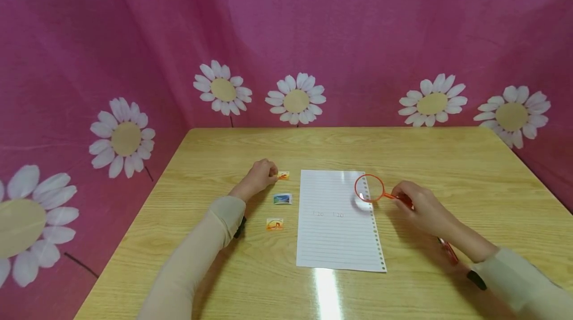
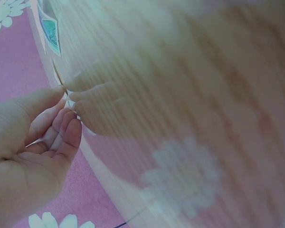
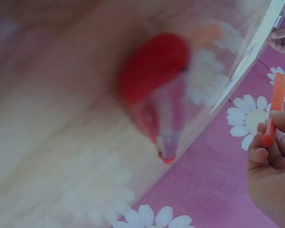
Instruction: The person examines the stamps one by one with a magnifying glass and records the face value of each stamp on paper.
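A small yellow-orange postage stamp [image 1: 283, 175] lies at the far end of a column of stamps; my left hand [image 1: 259, 176] pinches its left edge between thumb and fingertips. Seen edge-on in the left wrist view, that stamp [image 2: 59, 74] looks slightly raised. Nearer me are a blue-green stamp [image 1: 282, 199] and another yellow-orange stamp [image 1: 275, 224]. My right hand [image 1: 418, 204] grips the handle of an orange-red magnifying glass [image 1: 384, 194], its round lens above the right edge of a lined sheet of paper [image 1: 331, 245]. The orange handle [image 3: 277, 97] also appears in the right wrist view.
A red pen-like item [image 1: 448, 251] lies on the wooden table [image 1: 250, 280] under my right forearm; it is blurred in the right wrist view. The paper bears two faint small markings and punched holes along its right side. Pink flowered cloth [image 1: 349, 36] borders the table.
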The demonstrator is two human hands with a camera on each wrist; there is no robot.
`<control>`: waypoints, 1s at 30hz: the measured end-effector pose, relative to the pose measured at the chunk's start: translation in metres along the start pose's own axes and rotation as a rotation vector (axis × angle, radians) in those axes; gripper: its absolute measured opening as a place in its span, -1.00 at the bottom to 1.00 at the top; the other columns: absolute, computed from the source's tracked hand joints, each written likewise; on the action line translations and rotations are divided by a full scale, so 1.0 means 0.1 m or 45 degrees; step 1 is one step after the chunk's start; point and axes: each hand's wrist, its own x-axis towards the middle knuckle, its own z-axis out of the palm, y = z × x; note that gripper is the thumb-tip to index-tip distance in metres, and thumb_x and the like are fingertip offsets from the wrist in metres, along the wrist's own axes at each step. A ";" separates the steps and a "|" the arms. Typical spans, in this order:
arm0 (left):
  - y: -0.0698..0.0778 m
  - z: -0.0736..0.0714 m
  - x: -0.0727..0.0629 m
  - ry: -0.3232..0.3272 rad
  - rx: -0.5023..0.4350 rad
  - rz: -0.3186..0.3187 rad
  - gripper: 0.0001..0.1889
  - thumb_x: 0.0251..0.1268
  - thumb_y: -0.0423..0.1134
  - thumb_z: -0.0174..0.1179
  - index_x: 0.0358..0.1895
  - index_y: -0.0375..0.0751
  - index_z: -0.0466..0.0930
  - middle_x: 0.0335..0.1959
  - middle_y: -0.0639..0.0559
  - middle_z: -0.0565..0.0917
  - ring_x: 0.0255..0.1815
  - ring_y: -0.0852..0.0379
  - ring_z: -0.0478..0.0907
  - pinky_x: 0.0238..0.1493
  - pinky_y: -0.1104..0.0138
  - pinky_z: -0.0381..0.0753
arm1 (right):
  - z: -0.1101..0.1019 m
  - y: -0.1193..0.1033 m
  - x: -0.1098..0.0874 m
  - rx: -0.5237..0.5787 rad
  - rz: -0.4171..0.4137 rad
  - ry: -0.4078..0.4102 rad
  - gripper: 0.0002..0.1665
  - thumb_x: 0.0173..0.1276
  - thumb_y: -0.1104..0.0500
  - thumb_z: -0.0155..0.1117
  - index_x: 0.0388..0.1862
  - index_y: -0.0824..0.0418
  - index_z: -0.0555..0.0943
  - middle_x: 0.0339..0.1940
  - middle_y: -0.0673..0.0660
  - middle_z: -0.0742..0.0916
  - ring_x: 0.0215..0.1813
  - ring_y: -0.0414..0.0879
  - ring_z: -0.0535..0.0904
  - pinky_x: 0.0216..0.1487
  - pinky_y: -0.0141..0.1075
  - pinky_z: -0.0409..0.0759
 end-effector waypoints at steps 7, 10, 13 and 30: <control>0.00 -0.01 0.00 0.008 -0.005 -0.007 -0.85 0.33 -0.36 0.21 -0.12 -0.37 0.63 -0.17 -0.18 0.58 -0.17 0.02 0.48 0.00 0.19 0.55 | -0.05 0.08 -0.10 0.010 0.050 -0.026 -0.65 -0.03 0.51 0.45 -0.33 0.22 0.56 -0.41 -0.01 0.63 -0.37 -0.35 0.39 -0.36 -0.58 0.32; 0.01 -0.02 0.00 0.000 -0.012 -0.023 -0.84 0.33 -0.35 0.22 -0.10 -0.36 0.63 -0.16 -0.18 0.58 -0.17 0.03 0.47 0.01 0.20 0.54 | -0.06 0.10 -0.12 -0.001 0.051 -0.029 -0.65 -0.04 0.51 0.46 -0.32 0.24 0.57 -0.41 0.00 0.64 -0.37 -0.35 0.40 -0.36 -0.57 0.33; 0.01 -0.02 -0.01 -0.011 -0.017 -0.025 -0.83 0.34 -0.35 0.21 -0.09 -0.36 0.62 -0.15 -0.18 0.58 -0.16 0.03 0.47 0.02 0.20 0.54 | -0.08 0.11 -0.15 -0.020 0.058 -0.029 -0.65 -0.06 0.51 0.47 -0.33 0.25 0.57 -0.41 0.01 0.65 -0.38 -0.35 0.41 -0.36 -0.58 0.35; 0.01 -0.02 -0.02 0.008 -0.020 -0.002 -0.84 0.33 -0.37 0.21 -0.10 -0.38 0.62 -0.16 -0.20 0.59 -0.16 0.01 0.49 0.00 0.19 0.55 | -0.22 0.14 -0.30 -0.039 0.209 -0.098 -0.72 0.02 0.46 0.46 -0.35 0.26 0.55 -0.47 -0.03 0.58 -0.42 -0.41 0.30 -0.46 -0.50 0.34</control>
